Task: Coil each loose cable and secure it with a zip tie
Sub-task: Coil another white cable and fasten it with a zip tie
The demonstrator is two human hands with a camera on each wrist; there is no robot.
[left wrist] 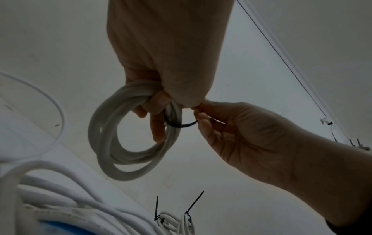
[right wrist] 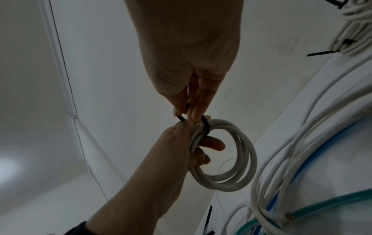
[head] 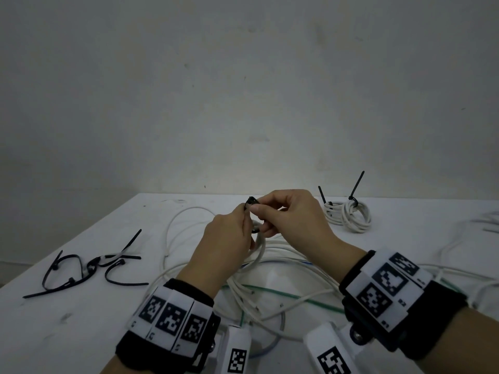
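the left hand (head: 229, 238) is holding up a small white coil (left wrist: 128, 135), its fingers curled through and around the bunched turns, just above the loose cable heap (head: 270, 287) on the white table (head: 81, 333). the right hand (head: 291, 217) is meeting it from the other side, thumb and fingertips pinching a black zip tie (left wrist: 179, 124) that is looping round the gathered strands of the coil; in the right wrist view the strap is passing behind the turns and its two ends are coming together between the fingers of both hands. whether the tail is already sitting in the head cannot be told, since the fingers are covering that spot, so this coil is probably being closed and not yet cinched. beyond the hands, to the right of the heap and nearer the wall, a finished bundle (head: 348, 215) is lying with two black ties standing up from it, so at least one cable looks done. to the left of the heap, spare zip ties (head: 89, 268) are lying scattered. the heap itself, white with a blue and a green line among it, is lying loose, and more white cable is trailing off to its right, so most of the coiling appears to be waiting.
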